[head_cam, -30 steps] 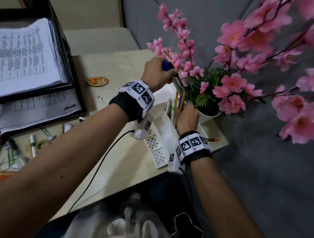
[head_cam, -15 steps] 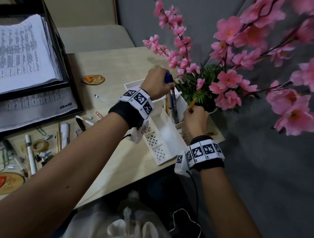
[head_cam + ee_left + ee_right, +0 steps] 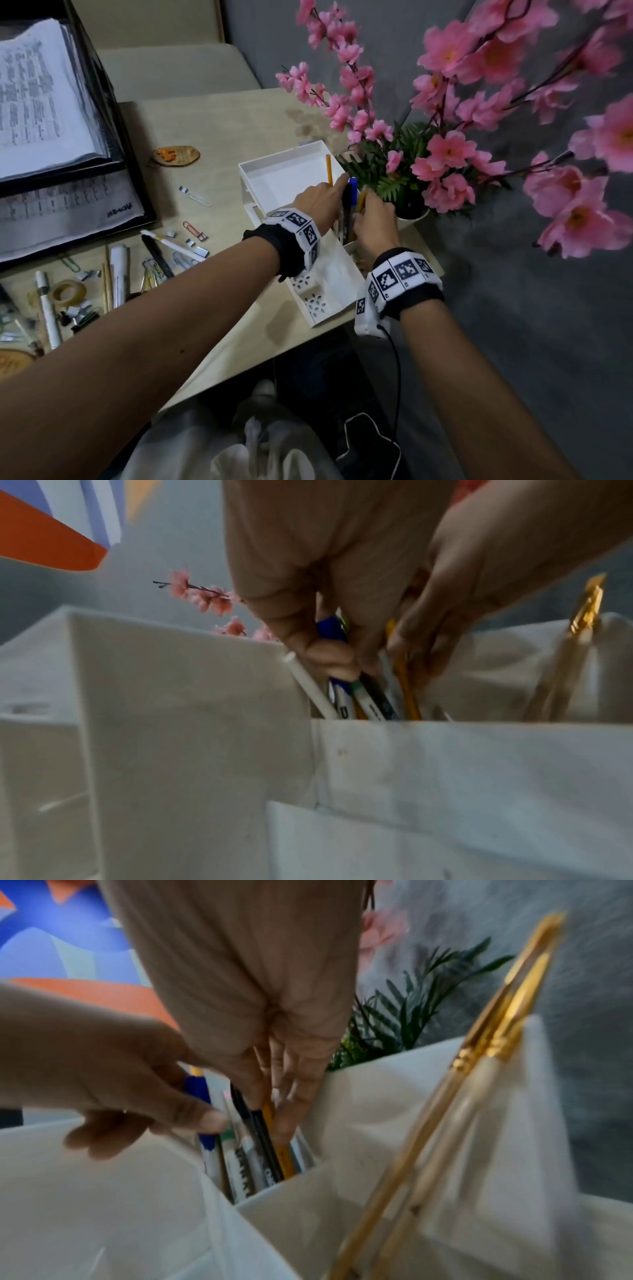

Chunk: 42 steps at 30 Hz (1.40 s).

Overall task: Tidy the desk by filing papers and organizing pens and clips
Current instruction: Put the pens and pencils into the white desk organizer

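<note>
A white desk organizer (image 3: 287, 174) stands near the desk's right edge. My left hand (image 3: 337, 192) pinches a blue-capped pen (image 3: 352, 183) that stands among several pens and markers (image 3: 371, 702) in the organizer's tall compartment. Close on the right, my right hand (image 3: 363, 214) reaches in from above, its fingers (image 3: 291, 1096) round a yellow pencil (image 3: 279, 1146) in the same bundle. A gold pen (image 3: 479, 1053) leans in the neighbouring compartment. Another yellow pencil (image 3: 329, 169) stands behind my left hand. The bottoms of the pens are hidden by the compartment wall.
A potted plant with pink blossoms (image 3: 438, 164) crowds the organizer's right side. Loose pens, paper clips, binder clips and a tape roll (image 3: 68, 293) litter the desk (image 3: 222, 120) at left. A black paper tray (image 3: 113, 144) holds stacked sheets at the far left.
Both hands have come down, and the bundle of pens has sunk lower into the compartment. The hands now sit closer together.
</note>
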{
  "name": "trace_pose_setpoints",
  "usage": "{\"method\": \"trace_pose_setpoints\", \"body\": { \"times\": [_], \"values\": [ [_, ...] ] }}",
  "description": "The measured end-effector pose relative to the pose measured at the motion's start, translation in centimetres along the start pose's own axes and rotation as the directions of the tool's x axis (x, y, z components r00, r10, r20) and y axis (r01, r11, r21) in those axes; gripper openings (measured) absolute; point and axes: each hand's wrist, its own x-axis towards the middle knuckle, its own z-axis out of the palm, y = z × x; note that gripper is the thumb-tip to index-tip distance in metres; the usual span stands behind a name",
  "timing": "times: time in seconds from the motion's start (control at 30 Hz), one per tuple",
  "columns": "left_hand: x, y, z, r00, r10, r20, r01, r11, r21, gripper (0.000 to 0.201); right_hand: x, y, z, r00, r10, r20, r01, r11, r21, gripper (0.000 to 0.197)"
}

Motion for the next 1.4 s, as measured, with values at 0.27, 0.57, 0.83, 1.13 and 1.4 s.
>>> {"method": "trace_pose_setpoints", "body": {
  "times": [0.27,0.57,0.83,1.13,1.4],
  "values": [
    [-6.1,-5.2,-3.6,0.962,-0.07,-0.263,-0.04,0.92,-0.39,0.057,-1.9,-3.9,2.0,0.938,0.025,-0.345,0.039,0.984,0.177,0.026],
    [-16.8,-19.3,-2.5,0.672,-0.736,0.078,0.325,0.2,-0.924,0.029,-5.8,-11.0,15.0,0.912,-0.271,0.308,0.309,0.948,-0.08,0.02],
    [-22.5,-24.6,-1.7,0.583,-0.759,0.29,0.33,-0.105,-0.938,0.023,-7.2,-10.8,19.0,0.914,-0.295,0.279,0.361,0.905,-0.225,0.019],
    [-20.1,-21.6,-2.0,0.695,-0.596,0.403,0.362,-0.194,-0.912,0.022,-11.4,-12.8,16.4,0.925,-0.121,0.36,-0.01,0.939,0.343,0.013],
    [-20.1,-22.5,-3.5,0.652,-0.693,0.307,0.22,-0.214,-0.952,0.038,-11.1,-14.1,19.2,0.926,-0.166,0.34,0.179,0.984,-0.008,0.013]
  ]
}}
